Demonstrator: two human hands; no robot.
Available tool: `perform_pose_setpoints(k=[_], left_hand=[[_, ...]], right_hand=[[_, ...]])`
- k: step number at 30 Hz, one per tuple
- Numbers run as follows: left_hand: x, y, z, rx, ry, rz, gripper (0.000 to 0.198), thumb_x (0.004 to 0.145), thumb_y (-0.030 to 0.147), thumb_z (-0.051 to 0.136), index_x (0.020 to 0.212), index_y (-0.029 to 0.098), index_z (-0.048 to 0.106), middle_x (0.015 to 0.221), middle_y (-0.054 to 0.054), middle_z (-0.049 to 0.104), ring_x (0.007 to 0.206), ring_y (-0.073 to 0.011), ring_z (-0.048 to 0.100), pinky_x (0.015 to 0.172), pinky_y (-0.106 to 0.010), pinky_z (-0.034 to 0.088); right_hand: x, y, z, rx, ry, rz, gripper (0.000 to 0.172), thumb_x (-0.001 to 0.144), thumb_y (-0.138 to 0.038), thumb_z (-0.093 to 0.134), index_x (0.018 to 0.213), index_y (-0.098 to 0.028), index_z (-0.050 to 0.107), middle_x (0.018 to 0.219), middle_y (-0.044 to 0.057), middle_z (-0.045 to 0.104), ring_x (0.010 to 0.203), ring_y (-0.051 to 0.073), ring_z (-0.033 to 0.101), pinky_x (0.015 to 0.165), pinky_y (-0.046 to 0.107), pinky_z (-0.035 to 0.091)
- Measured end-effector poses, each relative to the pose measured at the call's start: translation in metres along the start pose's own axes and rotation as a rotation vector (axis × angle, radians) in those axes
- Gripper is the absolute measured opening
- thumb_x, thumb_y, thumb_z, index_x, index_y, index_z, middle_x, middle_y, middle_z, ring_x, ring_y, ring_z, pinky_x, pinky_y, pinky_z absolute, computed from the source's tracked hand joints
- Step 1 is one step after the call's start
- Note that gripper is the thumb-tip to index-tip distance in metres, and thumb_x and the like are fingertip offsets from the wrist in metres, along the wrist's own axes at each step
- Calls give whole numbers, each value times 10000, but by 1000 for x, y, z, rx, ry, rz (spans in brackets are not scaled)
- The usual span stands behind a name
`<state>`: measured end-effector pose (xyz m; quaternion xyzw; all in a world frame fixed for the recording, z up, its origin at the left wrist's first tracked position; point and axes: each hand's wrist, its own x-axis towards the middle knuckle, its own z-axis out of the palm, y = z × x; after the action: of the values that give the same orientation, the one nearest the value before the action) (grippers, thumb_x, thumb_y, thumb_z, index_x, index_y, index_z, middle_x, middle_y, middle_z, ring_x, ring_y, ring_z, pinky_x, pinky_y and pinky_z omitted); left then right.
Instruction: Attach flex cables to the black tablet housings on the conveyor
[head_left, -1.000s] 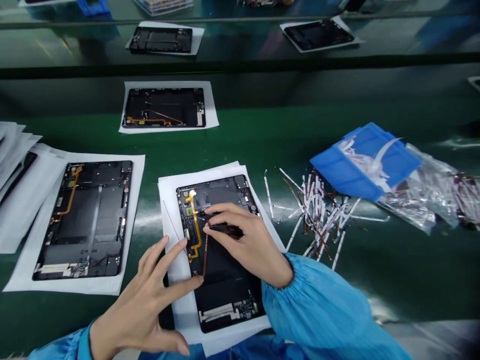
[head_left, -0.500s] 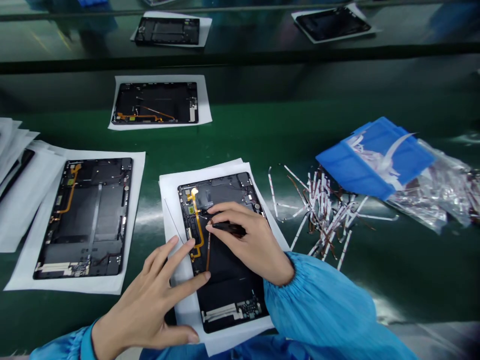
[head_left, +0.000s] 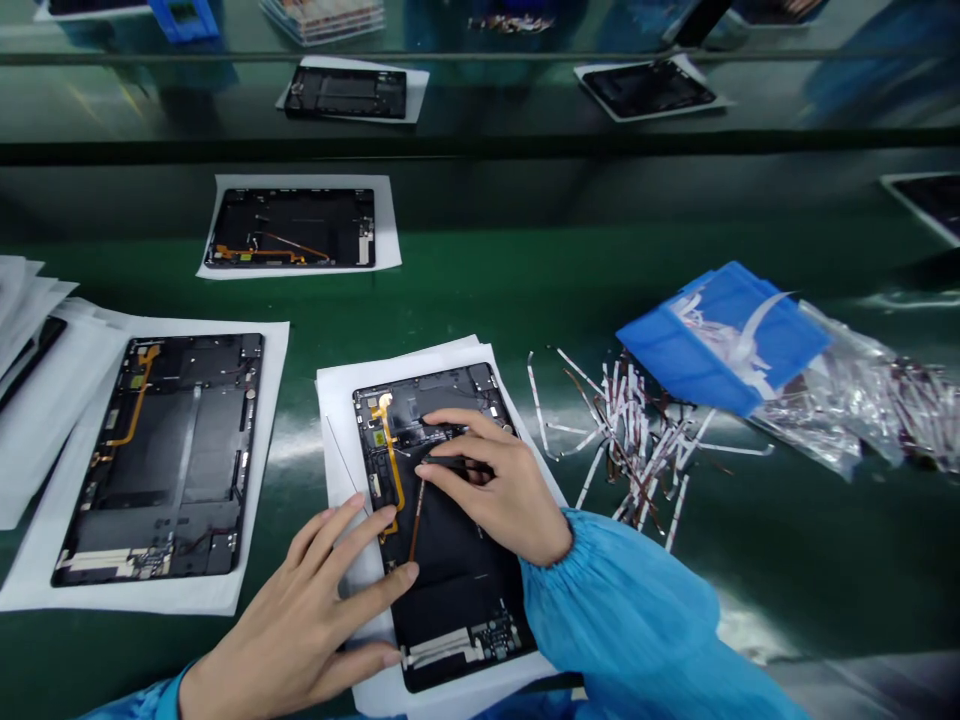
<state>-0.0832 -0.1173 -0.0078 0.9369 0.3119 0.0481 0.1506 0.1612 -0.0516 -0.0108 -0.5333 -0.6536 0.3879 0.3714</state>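
A black tablet housing (head_left: 465,560) lies on white sheets (head_left: 337,395) in front of me, its inside facing up. An orange flex cable (head_left: 391,455) runs along its left side, and a thin brown strip cable (head_left: 417,520) lies slanted near the middle. My left hand (head_left: 322,590) is spread, fingertips at the housing's left edge, one by the lower end of the brown strip. Over the housing's upper middle, my right hand (head_left: 487,475) pinches dark tweezers (head_left: 454,463), their tips near the strip's upper end. The fingers partly hide the tweezers.
Loose white-and-brown strips (head_left: 637,430) are piled on the right, beside a blue bin (head_left: 690,340) and clear plastic bags (head_left: 817,420). Another open housing (head_left: 161,460) lies on paper at left, near stacked sheets (head_left: 37,400). A further housing (head_left: 300,225) lies beyond.
The camera view has tilted up slightly, showing more of the far side. Both hands stay at nearly the same places on the housing; the right fingers have shifted slightly around the tweezers.
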Motion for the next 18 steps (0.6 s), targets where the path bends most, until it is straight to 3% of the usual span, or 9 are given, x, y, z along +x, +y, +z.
perform_pose_setpoints(k=[7,16,18], left_hand=[[1,1,0,3,-3,-8,496,920,328,639,1403,305,526,1531,-147,329,1471,-396,176,1030,-570,420],[2,0,-2,11,10,6,441,956,268,576,1396,259,537,1512,-179,335,1455,-415,202,1004,-587,435],[2,0,-3,-2,6,6,438,959,267,571,1396,270,536,1519,-178,323,1464,-414,185,1006,-591,437]], right_hand=[[-4,8,8,-105,17,3,28,840,-176,695,818,-180,712,1258,100,656,1006,224,701,572,275,617],[-3,9,8,-110,6,-10,59,845,-157,679,809,-198,701,1219,81,668,1008,216,699,639,292,617],[-2,9,7,-117,7,-18,68,840,-145,684,806,-200,701,1216,76,670,999,213,701,715,318,621]])
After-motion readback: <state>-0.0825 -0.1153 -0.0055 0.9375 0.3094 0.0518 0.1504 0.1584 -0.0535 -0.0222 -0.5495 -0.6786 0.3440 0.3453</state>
